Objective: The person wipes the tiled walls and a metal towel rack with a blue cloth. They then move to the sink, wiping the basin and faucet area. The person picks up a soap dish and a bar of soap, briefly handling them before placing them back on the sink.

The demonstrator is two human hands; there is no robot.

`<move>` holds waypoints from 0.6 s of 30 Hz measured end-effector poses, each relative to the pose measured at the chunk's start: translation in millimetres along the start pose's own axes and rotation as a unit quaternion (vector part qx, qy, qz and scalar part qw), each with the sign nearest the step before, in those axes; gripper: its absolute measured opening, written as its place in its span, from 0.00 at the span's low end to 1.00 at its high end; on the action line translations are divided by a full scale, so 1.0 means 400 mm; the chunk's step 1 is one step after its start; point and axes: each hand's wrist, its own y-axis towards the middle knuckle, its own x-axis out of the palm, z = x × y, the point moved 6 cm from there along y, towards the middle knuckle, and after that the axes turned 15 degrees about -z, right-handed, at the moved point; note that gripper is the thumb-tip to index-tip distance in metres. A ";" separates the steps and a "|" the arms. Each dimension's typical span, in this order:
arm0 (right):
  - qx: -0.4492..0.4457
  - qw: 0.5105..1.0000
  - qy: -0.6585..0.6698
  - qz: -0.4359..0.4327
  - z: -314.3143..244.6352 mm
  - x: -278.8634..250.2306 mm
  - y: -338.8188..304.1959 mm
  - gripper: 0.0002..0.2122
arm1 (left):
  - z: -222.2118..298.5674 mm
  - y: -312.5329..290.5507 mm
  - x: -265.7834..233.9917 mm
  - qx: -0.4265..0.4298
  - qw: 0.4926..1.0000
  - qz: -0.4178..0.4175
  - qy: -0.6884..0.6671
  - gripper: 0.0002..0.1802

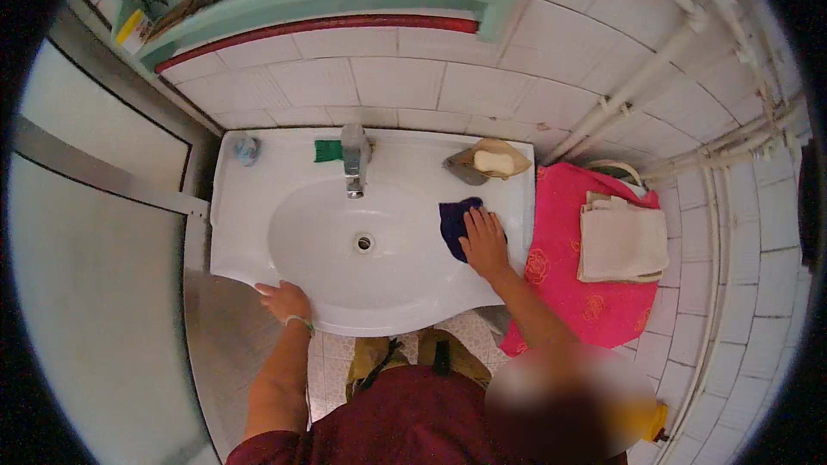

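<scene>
A white washbasin with a chrome tap at its back spreads out before me. My right hand presses a dark blue cloth against the right side of the bowl, its fingers laid over the cloth. How far the fingers curl under the cloth is hidden. At the front left of the basin, my left hand rests on the rim with fingers stretched out and nothing in them.
On the basin's back ledge are a bar of soap in a dish, a green pad and a small bluish object. To the right, folded pale towels lie on a pink cloth cover. A green shelf overhangs the back.
</scene>
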 end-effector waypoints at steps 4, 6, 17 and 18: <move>-0.036 0.999 0.000 0.001 -0.063 -0.021 0.147 0.30 | -0.060 0.050 0.071 0.070 0.982 0.118 0.131 0.39; -0.056 0.998 -0.033 0.002 -0.084 -0.019 0.205 0.31 | -0.050 0.060 0.076 0.081 0.984 0.112 0.111 0.38; -0.137 0.984 -0.111 -0.018 -0.172 -0.006 0.398 0.34 | -0.015 -0.001 0.021 0.067 0.993 0.076 -0.056 0.39; -0.147 0.983 -0.110 -0.021 -0.173 -0.003 0.406 0.34 | -0.004 -0.006 0.011 0.050 0.995 0.057 -0.062 0.39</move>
